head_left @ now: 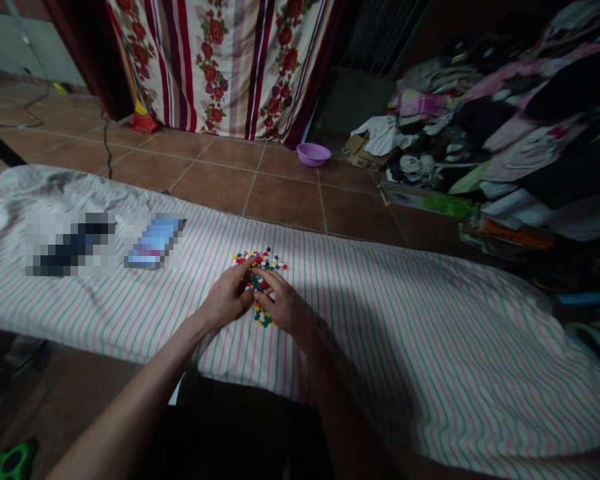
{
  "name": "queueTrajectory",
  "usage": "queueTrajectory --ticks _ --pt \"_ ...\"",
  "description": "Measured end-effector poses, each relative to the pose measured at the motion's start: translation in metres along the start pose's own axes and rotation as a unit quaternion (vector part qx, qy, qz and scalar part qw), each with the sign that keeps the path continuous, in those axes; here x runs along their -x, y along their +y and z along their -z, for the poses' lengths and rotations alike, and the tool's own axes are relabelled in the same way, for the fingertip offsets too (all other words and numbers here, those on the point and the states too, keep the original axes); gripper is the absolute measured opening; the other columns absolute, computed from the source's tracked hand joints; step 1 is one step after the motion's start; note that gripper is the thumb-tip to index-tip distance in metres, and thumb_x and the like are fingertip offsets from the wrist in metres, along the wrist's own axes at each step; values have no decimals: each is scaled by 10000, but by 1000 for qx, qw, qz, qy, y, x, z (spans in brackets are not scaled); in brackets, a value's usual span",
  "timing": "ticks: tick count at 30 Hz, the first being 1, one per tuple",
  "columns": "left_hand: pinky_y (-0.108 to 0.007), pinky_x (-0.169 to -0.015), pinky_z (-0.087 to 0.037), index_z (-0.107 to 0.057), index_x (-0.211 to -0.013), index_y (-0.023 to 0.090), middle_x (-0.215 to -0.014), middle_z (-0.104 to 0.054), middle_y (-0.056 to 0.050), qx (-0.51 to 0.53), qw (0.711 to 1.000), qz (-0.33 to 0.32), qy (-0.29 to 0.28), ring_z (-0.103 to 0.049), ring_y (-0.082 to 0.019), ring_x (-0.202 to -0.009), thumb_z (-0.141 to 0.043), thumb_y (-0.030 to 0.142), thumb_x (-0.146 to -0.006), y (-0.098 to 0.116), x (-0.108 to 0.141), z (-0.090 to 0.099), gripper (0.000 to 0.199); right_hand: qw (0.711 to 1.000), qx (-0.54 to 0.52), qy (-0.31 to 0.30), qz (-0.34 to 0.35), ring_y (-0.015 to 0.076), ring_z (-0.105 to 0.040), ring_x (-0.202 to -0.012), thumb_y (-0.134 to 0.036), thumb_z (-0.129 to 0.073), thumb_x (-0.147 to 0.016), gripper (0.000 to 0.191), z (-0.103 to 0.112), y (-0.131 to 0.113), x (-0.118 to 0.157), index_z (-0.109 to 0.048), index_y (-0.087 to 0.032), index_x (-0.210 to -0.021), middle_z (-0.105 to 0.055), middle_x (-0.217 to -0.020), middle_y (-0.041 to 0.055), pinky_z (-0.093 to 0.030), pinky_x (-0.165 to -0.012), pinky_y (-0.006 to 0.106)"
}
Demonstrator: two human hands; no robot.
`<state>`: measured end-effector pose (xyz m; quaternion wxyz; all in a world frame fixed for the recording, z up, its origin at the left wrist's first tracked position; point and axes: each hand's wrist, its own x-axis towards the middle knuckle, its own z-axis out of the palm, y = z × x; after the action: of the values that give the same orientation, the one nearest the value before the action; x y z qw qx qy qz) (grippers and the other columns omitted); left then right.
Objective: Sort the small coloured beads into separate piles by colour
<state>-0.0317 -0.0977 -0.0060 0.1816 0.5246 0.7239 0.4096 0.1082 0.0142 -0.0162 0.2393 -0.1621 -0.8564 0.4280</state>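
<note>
while both forearms reach forward from the lower edge, the left hand and the right hand face each other, fingers bent, tips nearly together. both are half curled around something small and dark; i cannot tell which fingertips, if any, grip it, nor whether it is one piece or several. around and beneath them lies one scatter of little coloured pieces, too many and too small to count, partly covered by the hands, on a striped cloth. off to the left are one phone-like slab and one dark object, both masked by coarse squares. beyond, on the tiled floor, sits one purple basin; heaped clothes at right are dim and cut off.
</note>
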Motion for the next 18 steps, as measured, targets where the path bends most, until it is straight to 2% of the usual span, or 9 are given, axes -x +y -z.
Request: queueTrajectory --ticks 4,8,11,13,15,18 --pt "-420 -1064 -478 -532 -1373 193 -1313 -614 -111 -14 1000 -14 -11 -573 -212 -1227 -520 242 -854 7 2 13 521 1000 -4 -2 2 218 -622 -1171 -164 -576 -863 465 7 -2 0 -625 -236 -1320 -628 -1328 102 -577 -924 365" --pt "-435 -1076 -468 -572 -1332 236 -1294 -617 -92 -83 996 -12 -26 -564 -222 -1242 -534 285 -881 10 6 33 455 999 36 8 5 224 -613 -1182 -187 -595 -871 377 24 -1 5 -682 -253 -1232 -659 -1263 83 -564 -934 378" --pt "-409 -970 -525 -526 -1383 243 -1272 -600 -103 -163 984 26 -72 -629 -236 -1132 -586 359 -866 10 13 48 532 995 96 -1 -16 227 -633 -1092 -248 -673 -851 384 37 -1 16 -678 -255 -1235 -650 -1216 85 -563 -894 377" --pt "-377 -877 -551 -455 -1441 235 -1271 -576 -118 -204 970 63 -115 -679 -219 -983 -635 376 -833 10 20 54 650 990 135 -24 -44 201 -649 -937 -304 -739 -814 494 43 -2 24 -641 -252 -1295 -637 -1153 77 -566 -829 360" --pt "-358 -841 -554 -387 -1481 231 -1265 -559 -125 -228 960 81 -143 -691 -207 -916 -673 348 -802 11 27 53 746 985 151 -53 -67 161 -630 -798 -333 -779 -781 606 46 -3 30 -597 -256 -1354 -618 -1091 55 -562 -758 331" --pt "-345 -870 -550 -350 -1491 219 -1242 -551 -122 -243 956 64 -152 -681 -209 -971 -654 222 -786 11 35 42 768 984 138 -82 -79 129 -606 -736 -305 -781 -772 657 43 -3 33 -563 -266 -1390 -594 -1072 38 -551 -699 292"
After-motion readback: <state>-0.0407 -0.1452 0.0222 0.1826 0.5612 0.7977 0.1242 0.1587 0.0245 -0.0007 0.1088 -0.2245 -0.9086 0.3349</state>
